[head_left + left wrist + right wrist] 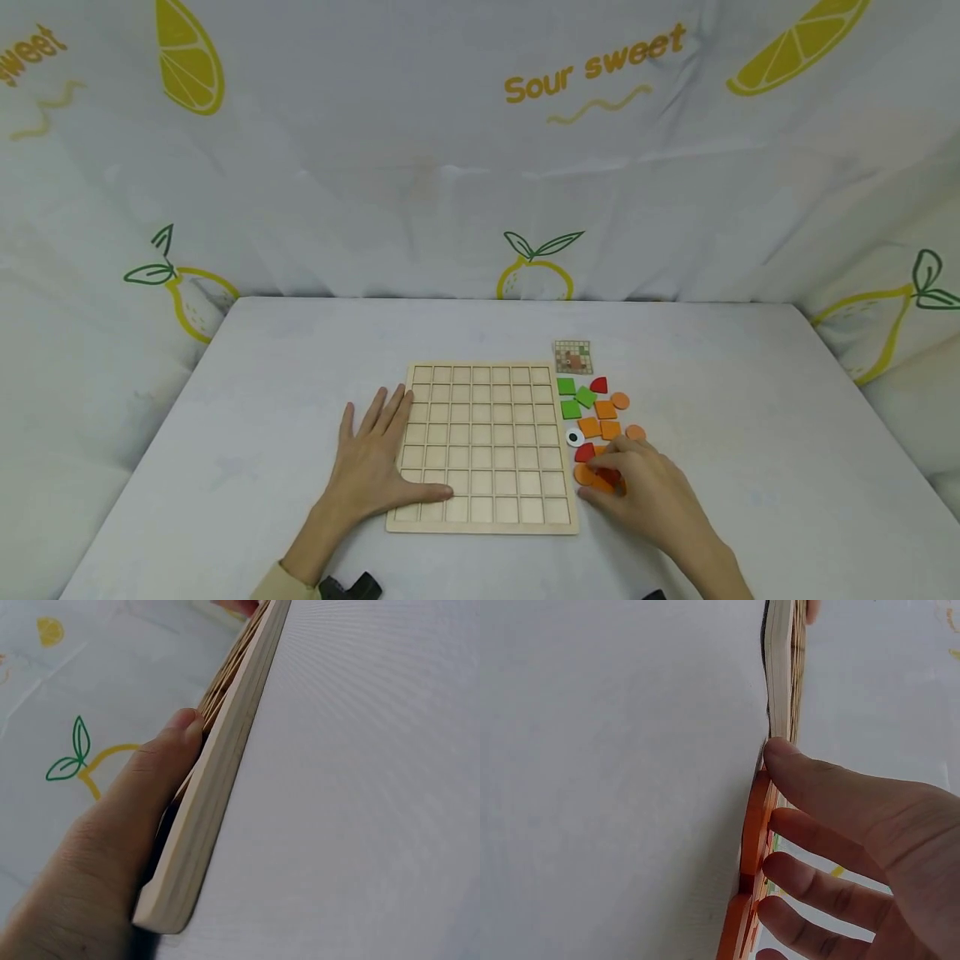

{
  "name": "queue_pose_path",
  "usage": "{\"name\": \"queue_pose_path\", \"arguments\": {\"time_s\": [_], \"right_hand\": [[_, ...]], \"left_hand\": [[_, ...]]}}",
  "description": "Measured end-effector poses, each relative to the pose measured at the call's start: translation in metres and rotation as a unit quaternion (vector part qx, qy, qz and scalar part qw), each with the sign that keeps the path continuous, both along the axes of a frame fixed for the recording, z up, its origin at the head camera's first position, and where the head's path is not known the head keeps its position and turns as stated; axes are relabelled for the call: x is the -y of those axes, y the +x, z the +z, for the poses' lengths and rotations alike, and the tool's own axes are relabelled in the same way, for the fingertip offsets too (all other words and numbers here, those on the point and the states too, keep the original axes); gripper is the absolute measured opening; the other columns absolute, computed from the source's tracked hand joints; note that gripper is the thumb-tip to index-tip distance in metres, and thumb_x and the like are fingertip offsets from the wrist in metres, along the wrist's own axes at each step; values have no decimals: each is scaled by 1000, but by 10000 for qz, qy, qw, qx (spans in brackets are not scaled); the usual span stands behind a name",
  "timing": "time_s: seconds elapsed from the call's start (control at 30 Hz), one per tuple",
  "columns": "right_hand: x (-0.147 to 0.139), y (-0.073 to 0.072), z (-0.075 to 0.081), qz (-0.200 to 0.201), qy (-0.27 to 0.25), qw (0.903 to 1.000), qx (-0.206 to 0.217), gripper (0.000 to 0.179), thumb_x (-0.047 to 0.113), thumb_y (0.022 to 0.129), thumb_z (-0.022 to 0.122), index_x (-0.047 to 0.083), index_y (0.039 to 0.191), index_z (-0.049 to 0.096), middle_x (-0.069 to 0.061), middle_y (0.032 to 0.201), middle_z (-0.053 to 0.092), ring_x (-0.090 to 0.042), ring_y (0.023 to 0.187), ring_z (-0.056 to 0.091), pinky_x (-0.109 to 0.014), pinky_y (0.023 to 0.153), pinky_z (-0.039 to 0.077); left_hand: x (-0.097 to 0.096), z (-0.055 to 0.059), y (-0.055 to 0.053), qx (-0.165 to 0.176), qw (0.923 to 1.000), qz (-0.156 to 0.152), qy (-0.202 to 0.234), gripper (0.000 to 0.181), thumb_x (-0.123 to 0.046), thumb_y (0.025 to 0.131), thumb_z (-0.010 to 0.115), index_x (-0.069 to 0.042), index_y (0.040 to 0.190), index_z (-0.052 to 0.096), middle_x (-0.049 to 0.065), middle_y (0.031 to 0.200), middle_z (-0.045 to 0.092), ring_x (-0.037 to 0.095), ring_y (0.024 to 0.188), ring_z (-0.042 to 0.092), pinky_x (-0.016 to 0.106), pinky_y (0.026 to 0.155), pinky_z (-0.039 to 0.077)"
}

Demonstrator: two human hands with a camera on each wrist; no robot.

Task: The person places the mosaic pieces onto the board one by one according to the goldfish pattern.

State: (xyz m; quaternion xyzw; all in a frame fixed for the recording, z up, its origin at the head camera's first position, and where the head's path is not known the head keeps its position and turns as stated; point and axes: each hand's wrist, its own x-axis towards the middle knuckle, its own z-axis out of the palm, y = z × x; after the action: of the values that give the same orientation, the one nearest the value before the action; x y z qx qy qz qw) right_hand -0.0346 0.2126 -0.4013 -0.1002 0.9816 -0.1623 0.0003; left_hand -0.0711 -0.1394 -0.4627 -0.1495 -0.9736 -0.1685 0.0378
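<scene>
A wooden grid board (480,528) lies on the white table. My left hand (372,475) rests spread over its left side, fingers along the edge and thumb (176,742) reaching across the lower cells. Right of the board, my right hand (645,492) hovers low over orange and red pieces, thumb and fingertips apart. In the right wrist view its thumb (817,780) is by the board's corner and an orange piece (755,825); whether it touches them I cannot tell. Nearby lie orange squares (611,430), a red rounded piece (584,452) and an orange disc (582,474), partly covered by the hand.
Farther up the pile are green squares (572,409), another red piece (598,385) and a white eye disc (574,437). A small pattern card (573,357) lies beyond the board's upper right corner. A lemon-print curtain (420,208) hangs behind the table.
</scene>
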Motion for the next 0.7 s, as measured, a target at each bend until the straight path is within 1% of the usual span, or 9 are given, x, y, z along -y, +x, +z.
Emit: {"name": "queue_pose_path", "arguments": {"time_s": [0.1, 0.23, 0.33, 0.53, 0.6, 0.7], "right_hand": [[1, 0, 0, -65, -8, 10000, 21, 27, 31, 72, 92, 16, 92, 83, 5, 90, 68, -9, 79, 52, -28, 67, 46], [3, 0, 0, -160, -45, 9998, 98, 26, 30, 73, 92, 17, 93, 82, 7, 83, 62, -9, 76, 47, -23, 62, 39], [5, 1, 1, -219, -53, 9996, 181, 25, 29, 73, 91, 17, 93, 82, 8, 80, 57, -9, 75, 45, -22, 61, 36], [7, 0, 1, -265, -110, 9991, 311, 19, 27, 75, 90, 17, 89, 82, 8, 81, 59, -9, 75, 47, -22, 62, 41], [8, 0, 2, -263, -192, 9988, 358, 17, 25, 76, 90, 16, 88, 82, 9, 80, 60, -8, 75, 47, -22, 63, 42], [8, -1, 1, -226, -448, 9977, 458, 14, 21, 76, 89, 16, 88, 82, 9, 78, 61, -7, 74, 48, -20, 63, 44]], "left_hand": [[0, 0, 0, 1, 10000, -36, -34, 144, -95, 57, 66, -10, 164, 20, 7, 172, 20, 32, 161, 16, 71, 124, 2], [2, -1, -1, -34, 9998, -152, -149, 147, -95, 55, 65, -9, 164, 18, 7, 173, 18, 31, 161, 17, 70, 124, 3], [4, -1, -2, -25, 9996, -243, -167, 149, -95, 54, 66, -7, 164, 17, 8, 173, 17, 31, 161, 17, 70, 124, 2], [4, 0, -2, 28, 9995, -298, -88, 149, -94, 55, 67, -6, 164, 16, 9, 173, 16, 32, 161, 16, 70, 123, 1], [4, 0, -1, 32, 9995, -292, -62, 148, -93, 55, 68, -6, 164, 17, 9, 173, 16, 32, 161, 16, 70, 123, 1], [4, -1, -1, 27, 9996, -278, -55, 148, -94, 56, 67, -6, 164, 18, 9, 173, 17, 32, 161, 16, 70, 124, 1]]}}
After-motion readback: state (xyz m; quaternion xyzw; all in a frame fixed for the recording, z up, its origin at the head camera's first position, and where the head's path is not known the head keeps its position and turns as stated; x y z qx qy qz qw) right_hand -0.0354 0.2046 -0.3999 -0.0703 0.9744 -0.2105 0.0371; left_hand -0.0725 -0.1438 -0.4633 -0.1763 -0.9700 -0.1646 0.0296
